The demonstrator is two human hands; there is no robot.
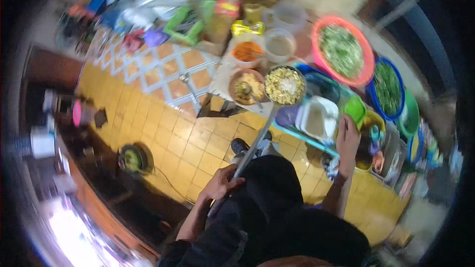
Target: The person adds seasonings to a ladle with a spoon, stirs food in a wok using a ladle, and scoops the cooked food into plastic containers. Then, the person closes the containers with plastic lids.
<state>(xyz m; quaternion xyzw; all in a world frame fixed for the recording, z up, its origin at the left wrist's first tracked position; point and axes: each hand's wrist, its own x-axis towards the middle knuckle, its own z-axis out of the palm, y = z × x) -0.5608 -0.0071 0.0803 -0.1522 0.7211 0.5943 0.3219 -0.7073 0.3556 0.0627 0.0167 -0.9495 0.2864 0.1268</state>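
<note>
My left hand is wrapped round the grey handle of a long-handled pan. The handle slants up and forward to the round dark rim, which holds chopped yellow-green food with a white heap on it. My right hand is at the right edge of a white tub, close to a bright green bowl. Its fingers look drawn together, but blur hides what they hold. Left of the pan, a brown bowl contains mashed-looking food and a spoon.
Beyond the pan stand a bowl of orange food and a clear tub. At right are a pink basin of shredded greens and a blue-rimmed basin of leaves. A low table's corner juts over the yellow tiled floor.
</note>
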